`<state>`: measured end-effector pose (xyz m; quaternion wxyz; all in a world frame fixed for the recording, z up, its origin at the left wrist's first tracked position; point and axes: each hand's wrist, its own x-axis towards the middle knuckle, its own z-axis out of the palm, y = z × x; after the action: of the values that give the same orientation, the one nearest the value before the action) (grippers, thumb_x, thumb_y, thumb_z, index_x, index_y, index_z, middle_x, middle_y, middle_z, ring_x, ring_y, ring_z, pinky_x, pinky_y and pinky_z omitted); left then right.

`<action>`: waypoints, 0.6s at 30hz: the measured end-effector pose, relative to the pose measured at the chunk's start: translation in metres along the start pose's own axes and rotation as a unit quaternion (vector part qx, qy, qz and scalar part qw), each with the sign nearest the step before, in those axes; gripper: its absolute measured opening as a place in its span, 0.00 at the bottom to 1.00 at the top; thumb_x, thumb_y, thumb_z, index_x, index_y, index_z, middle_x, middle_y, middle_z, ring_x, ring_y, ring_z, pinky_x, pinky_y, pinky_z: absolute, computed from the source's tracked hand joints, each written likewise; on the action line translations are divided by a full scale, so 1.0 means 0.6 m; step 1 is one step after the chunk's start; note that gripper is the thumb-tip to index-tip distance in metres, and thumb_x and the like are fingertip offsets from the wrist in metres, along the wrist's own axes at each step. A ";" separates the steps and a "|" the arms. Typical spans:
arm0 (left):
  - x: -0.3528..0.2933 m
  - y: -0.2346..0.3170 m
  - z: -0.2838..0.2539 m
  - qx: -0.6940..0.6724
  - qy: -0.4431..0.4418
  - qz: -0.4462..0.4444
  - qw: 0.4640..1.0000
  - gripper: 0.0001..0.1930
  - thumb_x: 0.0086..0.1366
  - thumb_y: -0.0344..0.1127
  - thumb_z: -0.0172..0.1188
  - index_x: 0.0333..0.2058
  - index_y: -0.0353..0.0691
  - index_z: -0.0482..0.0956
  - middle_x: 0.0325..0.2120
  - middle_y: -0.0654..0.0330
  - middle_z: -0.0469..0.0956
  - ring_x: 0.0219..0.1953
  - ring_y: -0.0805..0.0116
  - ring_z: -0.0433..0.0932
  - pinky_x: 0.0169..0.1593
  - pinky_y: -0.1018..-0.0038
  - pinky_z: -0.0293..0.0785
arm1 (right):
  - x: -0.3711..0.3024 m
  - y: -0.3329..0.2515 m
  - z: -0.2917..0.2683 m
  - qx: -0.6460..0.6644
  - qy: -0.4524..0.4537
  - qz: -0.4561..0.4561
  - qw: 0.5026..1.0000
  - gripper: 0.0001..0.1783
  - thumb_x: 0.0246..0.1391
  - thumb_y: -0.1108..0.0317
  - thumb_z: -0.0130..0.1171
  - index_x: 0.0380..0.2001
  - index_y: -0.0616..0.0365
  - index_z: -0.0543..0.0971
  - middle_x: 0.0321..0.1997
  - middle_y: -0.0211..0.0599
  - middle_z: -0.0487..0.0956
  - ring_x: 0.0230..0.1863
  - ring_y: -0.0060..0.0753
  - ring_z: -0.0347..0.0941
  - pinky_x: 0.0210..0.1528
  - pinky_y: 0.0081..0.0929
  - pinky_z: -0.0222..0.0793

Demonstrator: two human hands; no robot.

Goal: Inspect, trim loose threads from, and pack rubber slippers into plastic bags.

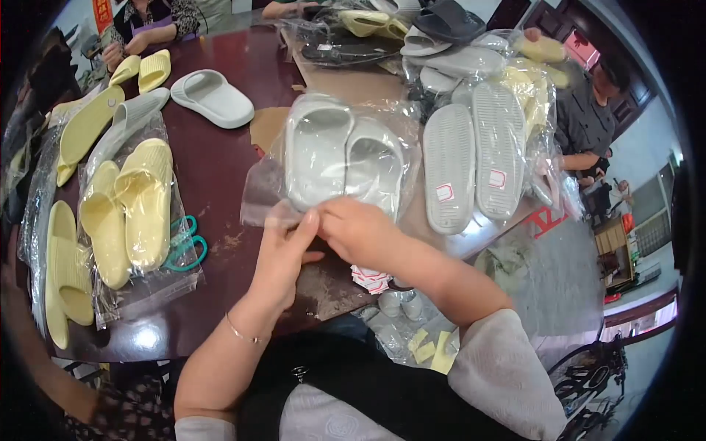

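A pair of pale grey slippers lies side by side in a clear plastic bag on the table in front of me. My left hand pinches the near edge of that bag between thumb and fingers. Pressed up against it, my right hand has its fingers closed at the same edge, below the slippers' near ends. The fingertips overlap, so the exact bit of plastic they grip is partly hidden. Just right of the bag, another grey pair rests soles up with small white-and-red stickers.
Bagged yellow slippers and green-handled scissors lie at the left. A single grey slipper sits farther back. Stickers are stacked at the table's near edge. More slippers pile up at the back; other people sit around the dark red table.
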<state>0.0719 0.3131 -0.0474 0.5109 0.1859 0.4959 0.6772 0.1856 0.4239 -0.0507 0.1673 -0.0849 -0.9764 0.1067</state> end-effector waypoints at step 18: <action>-0.006 -0.052 -0.009 0.230 -0.074 0.164 0.956 0.18 0.63 0.27 0.46 0.51 0.32 0.55 0.33 0.55 0.77 0.31 0.70 0.77 0.33 0.77 0.72 | 0.055 0.072 -0.026 -0.159 -0.187 0.270 0.931 0.26 0.55 0.55 0.47 0.53 0.59 0.67 0.55 0.57 0.67 0.54 0.52 0.65 0.52 0.40 0.64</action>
<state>0.0848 0.3067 -0.0756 0.3718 0.4270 0.5619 0.6032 0.1662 0.4749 -0.0365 -0.0691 -0.3494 -0.9344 0.0054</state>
